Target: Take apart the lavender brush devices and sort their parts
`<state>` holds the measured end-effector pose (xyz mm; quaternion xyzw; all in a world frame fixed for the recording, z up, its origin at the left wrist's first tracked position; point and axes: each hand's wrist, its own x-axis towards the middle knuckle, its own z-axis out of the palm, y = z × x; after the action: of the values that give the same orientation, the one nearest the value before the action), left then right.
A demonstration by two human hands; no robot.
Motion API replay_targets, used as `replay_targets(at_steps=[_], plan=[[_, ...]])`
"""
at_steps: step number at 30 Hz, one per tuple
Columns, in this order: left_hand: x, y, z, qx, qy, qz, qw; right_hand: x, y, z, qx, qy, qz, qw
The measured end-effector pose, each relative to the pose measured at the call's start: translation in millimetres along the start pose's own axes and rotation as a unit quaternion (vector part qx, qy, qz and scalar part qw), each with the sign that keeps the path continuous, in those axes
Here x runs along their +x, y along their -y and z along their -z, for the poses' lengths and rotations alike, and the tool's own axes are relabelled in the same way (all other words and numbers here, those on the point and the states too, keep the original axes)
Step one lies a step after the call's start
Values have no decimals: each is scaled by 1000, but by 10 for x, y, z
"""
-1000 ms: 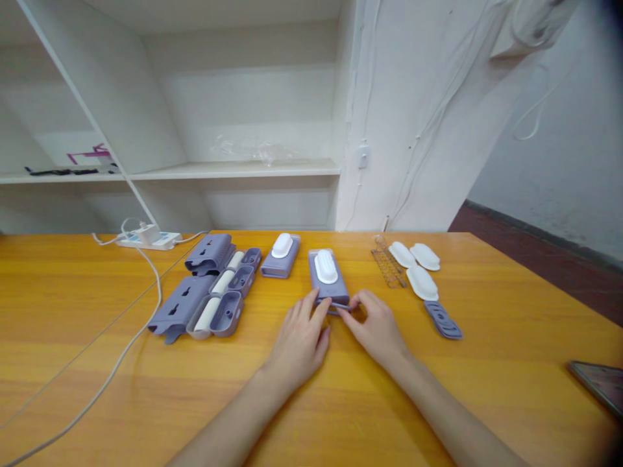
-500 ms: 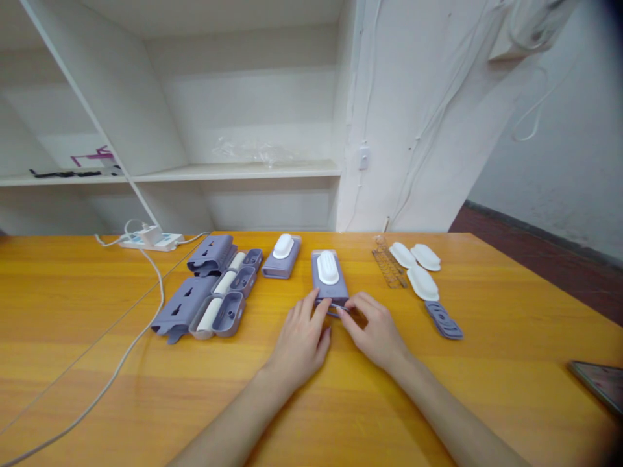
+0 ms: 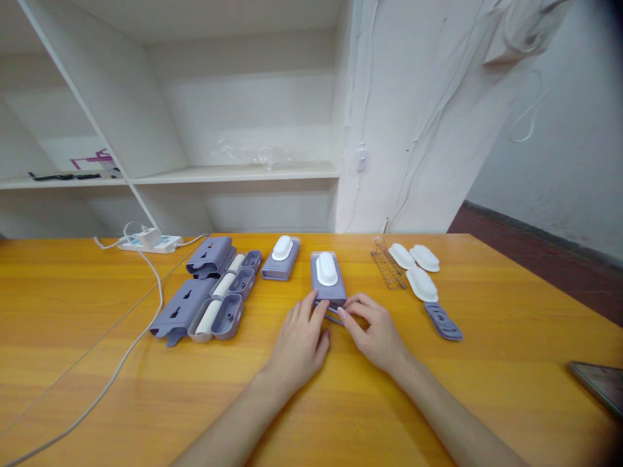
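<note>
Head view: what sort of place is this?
Probably a workroom or workshop: purplish plastic casings set out on a wood-look table, a power strip at its far side, and white shelving behind.

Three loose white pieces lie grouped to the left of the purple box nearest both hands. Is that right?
No, the side is wrong: the head view shows the three loose white pieces grouped to the right of the purple box nearest the left hand and the right hand.
</note>
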<state>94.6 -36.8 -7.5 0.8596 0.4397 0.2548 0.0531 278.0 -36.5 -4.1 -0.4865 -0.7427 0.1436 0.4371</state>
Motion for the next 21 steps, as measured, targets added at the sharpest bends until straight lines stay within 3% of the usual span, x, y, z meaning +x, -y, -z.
replay_targets(at_steps=[13, 21], plan=[[-5, -2, 0, -1, -3, 0, 1000, -22, -45, -53, -68, 10, 0, 998], [2, 1, -2, -6, -7, 2, 1000, 2, -62, -60, -57, -48, -9, 997]])
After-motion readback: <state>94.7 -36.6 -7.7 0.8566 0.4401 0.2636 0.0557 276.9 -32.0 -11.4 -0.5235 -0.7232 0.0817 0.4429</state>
